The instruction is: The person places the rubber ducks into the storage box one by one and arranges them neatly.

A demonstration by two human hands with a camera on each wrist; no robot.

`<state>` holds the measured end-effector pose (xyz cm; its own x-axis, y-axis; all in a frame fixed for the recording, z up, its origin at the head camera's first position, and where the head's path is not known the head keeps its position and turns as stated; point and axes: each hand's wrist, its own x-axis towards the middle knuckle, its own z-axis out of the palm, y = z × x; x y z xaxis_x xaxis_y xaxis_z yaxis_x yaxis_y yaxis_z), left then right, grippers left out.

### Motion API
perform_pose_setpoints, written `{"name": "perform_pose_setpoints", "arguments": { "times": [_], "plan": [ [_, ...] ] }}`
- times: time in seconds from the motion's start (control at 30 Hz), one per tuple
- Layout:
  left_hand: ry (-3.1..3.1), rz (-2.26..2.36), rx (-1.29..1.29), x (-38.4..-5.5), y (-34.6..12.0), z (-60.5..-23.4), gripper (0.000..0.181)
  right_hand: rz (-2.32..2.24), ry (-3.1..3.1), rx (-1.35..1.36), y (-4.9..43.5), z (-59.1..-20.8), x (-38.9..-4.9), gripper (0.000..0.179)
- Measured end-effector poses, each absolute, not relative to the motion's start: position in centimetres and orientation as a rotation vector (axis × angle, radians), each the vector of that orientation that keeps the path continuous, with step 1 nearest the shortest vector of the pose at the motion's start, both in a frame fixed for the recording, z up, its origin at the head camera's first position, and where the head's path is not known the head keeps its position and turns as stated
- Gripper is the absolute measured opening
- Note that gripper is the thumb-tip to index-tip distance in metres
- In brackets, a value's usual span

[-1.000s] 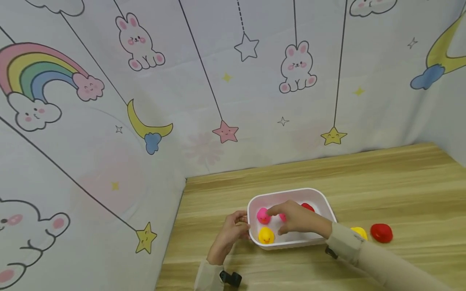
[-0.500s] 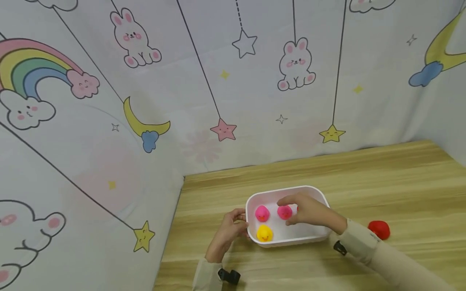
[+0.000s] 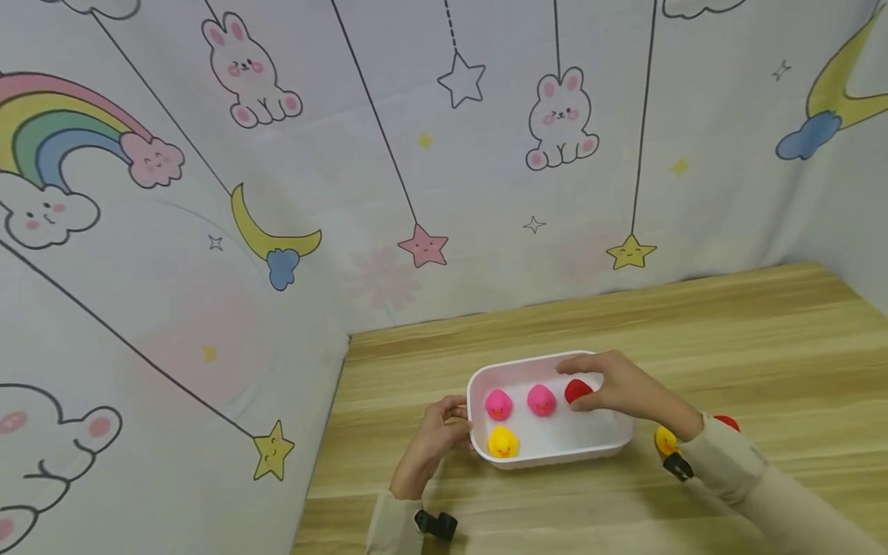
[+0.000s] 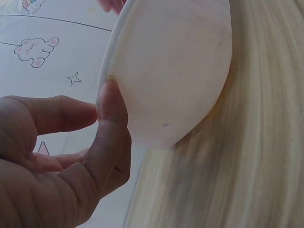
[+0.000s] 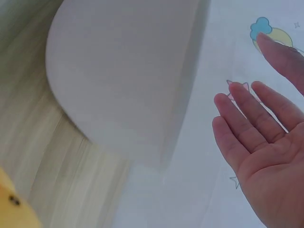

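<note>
A white plastic tub (image 3: 558, 438) stands on the table. Inside it sit a pink rubber duck (image 3: 498, 405) at the left, a second pink rubber duck (image 3: 541, 400) in the middle, a yellow rubber duck (image 3: 502, 442) at the front left and a red rubber duck (image 3: 576, 391) at the right. My left hand (image 3: 432, 441) pinches the tub's left rim (image 4: 109, 61) between thumb and finger. Over the tub's right end, my right hand (image 3: 617, 385) is spread beside the red duck, partly covering it. In the right wrist view its fingers (image 5: 247, 123) are extended and hold nothing.
Right of the tub, another yellow rubber duck (image 3: 665, 439) and a red toy (image 3: 727, 422) lie on the wooden table (image 3: 749, 331), partly behind my right sleeve (image 3: 735, 462). A printed cloth (image 3: 486, 169) hangs along the back and left.
My right hand has moved right across the tub, from over the pink ducks to the red one, which now shows more. The ducks inside stay put. My left hand keeps its place at the rim.
</note>
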<state>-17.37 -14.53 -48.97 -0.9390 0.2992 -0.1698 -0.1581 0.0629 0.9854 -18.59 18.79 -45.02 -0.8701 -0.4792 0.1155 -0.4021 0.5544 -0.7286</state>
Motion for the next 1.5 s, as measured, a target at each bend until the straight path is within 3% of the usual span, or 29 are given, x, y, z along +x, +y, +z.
{"name": "perform_pose_setpoints", "arguments": {
  "times": [0.23,0.67,0.97,1.27,1.5],
  "plan": [
    [2.008,1.951,0.147,-17.5,-14.6,-49.3,0.049,-1.251,2.693,-0.771,20.6,-45.0,-18.1,0.057],
    [2.007,1.944,0.118,-17.4,-14.6,-49.6,0.049,-1.253,2.744,-0.542,24.8,-45.6,-15.8,0.06],
    [1.987,1.989,0.257,-17.4,-15.2,-49.9,0.046,-1.227,2.799,-0.601,27.2,-46.4,-14.2,0.06],
    [1.982,1.941,0.121,-17.3,-14.9,-49.6,0.051,-1.236,2.852,-0.558,29.1,-48.2,-12.1,0.06],
    [1.975,1.945,0.132,-17.5,-15.0,-49.5,0.05,-0.979,3.086,-0.772,29.8,-49.8,-11.8,0.066]
  ]
}}
